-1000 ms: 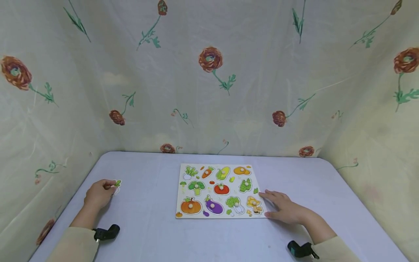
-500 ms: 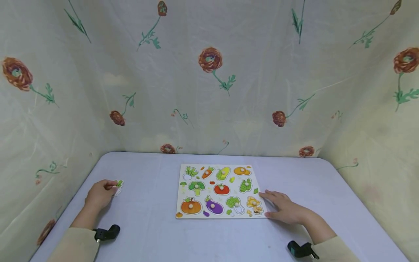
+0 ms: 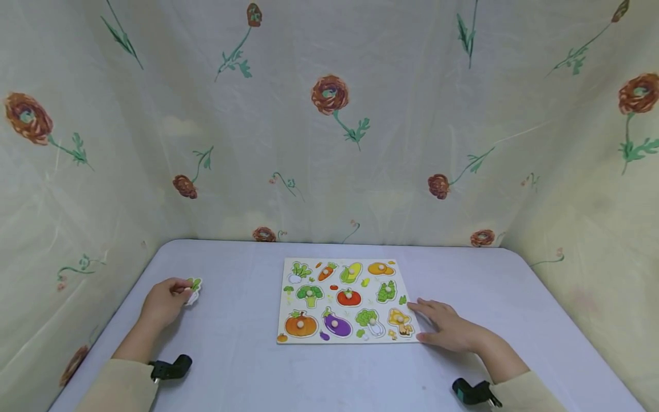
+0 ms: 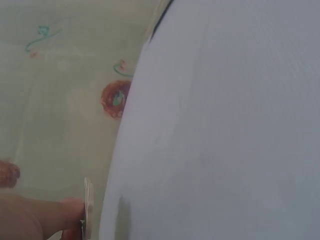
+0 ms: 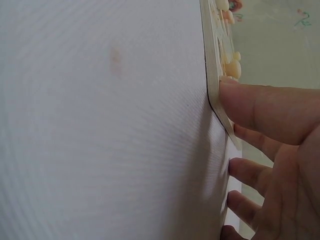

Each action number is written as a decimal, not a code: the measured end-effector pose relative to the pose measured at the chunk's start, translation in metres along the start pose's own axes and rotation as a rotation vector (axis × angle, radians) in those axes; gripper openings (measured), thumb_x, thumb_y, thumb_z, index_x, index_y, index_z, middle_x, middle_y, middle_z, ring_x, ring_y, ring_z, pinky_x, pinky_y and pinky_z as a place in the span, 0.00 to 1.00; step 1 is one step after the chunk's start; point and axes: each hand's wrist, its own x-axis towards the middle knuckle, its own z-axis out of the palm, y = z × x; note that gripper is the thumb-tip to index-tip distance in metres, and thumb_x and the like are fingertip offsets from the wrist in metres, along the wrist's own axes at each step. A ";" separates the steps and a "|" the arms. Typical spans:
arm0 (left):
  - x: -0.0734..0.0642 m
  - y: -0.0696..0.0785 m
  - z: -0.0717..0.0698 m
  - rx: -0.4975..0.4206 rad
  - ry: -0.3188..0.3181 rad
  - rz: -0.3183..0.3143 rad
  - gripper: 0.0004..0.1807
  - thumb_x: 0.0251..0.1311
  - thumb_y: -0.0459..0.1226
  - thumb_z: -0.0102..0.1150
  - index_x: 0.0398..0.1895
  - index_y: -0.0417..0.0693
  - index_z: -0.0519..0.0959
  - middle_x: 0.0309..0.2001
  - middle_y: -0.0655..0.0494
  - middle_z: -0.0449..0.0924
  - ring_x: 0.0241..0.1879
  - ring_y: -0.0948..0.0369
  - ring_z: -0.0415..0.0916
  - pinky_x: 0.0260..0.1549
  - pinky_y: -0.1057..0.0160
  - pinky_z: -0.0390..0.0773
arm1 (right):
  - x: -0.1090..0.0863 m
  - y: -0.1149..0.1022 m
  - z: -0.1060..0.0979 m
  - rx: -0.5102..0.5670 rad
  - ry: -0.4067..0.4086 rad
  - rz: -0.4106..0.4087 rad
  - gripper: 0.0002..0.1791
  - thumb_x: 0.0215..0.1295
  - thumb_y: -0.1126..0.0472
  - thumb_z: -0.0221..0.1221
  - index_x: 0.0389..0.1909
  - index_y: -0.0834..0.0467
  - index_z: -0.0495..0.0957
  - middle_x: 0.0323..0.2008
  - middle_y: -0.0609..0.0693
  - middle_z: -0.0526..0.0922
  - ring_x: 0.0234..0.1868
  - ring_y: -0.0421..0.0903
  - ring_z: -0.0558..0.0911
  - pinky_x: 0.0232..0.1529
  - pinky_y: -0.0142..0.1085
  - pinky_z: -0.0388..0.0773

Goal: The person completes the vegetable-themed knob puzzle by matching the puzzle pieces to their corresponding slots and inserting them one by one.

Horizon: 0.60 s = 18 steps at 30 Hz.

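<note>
My left hand (image 3: 163, 303) pinches a flat puzzle piece (image 3: 194, 290), white-edged with green leaves, between thumb and fingers, above the left part of the table. In the left wrist view that puzzle piece (image 4: 88, 207) shows edge-on beside the fingertips. A vegetable peg puzzle board (image 3: 329, 339) lies flat at the middle of the table, with knobbed pictures such as a tomato (image 3: 348, 297), an eggplant (image 3: 337, 324) and a pumpkin (image 3: 300, 325). My right hand (image 3: 448, 327) rests at the board's right side, fingers spread, thumb touching its near right corner.
A white cloth covers the table (image 3: 231, 366). Flower-printed curtain (image 3: 391, 154) hangs behind it and along both sides. A black wrist device (image 3: 172, 368) sits on the left wrist, and another black device (image 3: 473, 393) on the right.
My left hand has moved slightly right and away from me with the pinched puzzle piece, which has turned a little. The right hand and the board have stayed in place.
</note>
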 end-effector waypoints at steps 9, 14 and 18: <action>-0.005 0.031 -0.002 0.008 -0.024 0.077 0.14 0.68 0.34 0.56 0.52 0.35 0.78 0.47 0.38 0.78 0.51 0.44 0.72 0.44 0.51 0.75 | -0.001 -0.002 0.000 0.003 -0.003 0.010 0.42 0.62 0.44 0.64 0.74 0.53 0.62 0.76 0.66 0.55 0.75 0.72 0.50 0.68 0.73 0.52; -0.009 0.054 -0.001 -0.019 -0.042 0.078 0.14 0.69 0.36 0.56 0.54 0.38 0.78 0.50 0.39 0.77 0.54 0.44 0.69 0.45 0.52 0.76 | -0.001 -0.003 -0.002 -0.005 -0.010 0.012 0.42 0.62 0.44 0.63 0.74 0.53 0.61 0.76 0.66 0.54 0.75 0.73 0.49 0.68 0.73 0.52; -0.009 0.071 0.004 -0.025 -0.044 0.106 0.14 0.70 0.37 0.55 0.54 0.40 0.78 0.51 0.41 0.78 0.55 0.45 0.70 0.44 0.56 0.77 | -0.001 -0.003 -0.001 0.002 -0.009 0.010 0.42 0.62 0.44 0.64 0.74 0.53 0.62 0.76 0.67 0.54 0.75 0.73 0.50 0.67 0.73 0.52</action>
